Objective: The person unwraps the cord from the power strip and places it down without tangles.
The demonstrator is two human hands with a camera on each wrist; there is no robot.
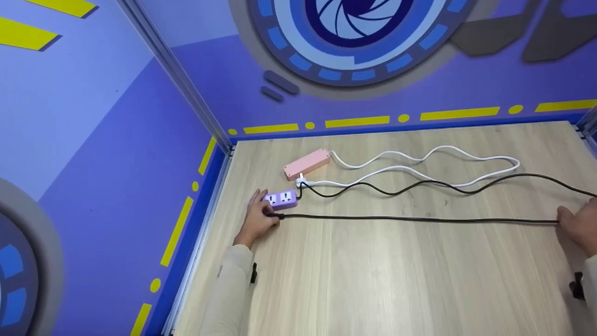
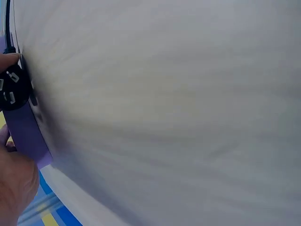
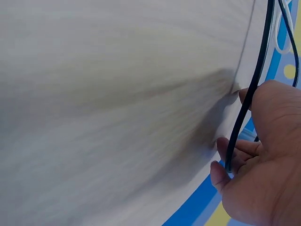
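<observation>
At the left of the head view, my left hand [image 1: 259, 219] is beside a small purple power strip [image 1: 290, 201], its fingers partly over the strip's left end. That hand holds the black plug [image 2: 15, 92], whose prongs show in the left wrist view against the purple side. From the plug a black cable [image 1: 419, 219] runs nearly straight across the wooden table to my right hand [image 1: 582, 225] at the right edge. The right hand holds the cable between thumb and fingers; in the right wrist view it crosses the curled fingertips [image 3: 220, 175].
Behind the purple strip lies a pink power strip [image 1: 308, 163] with a white cord [image 1: 396, 153] looping right and back to a white plug [image 1: 302, 182]. A wavy black length of cable [image 1: 387, 192] crosses the cord. Printed walls [image 1: 317, 105] border the table.
</observation>
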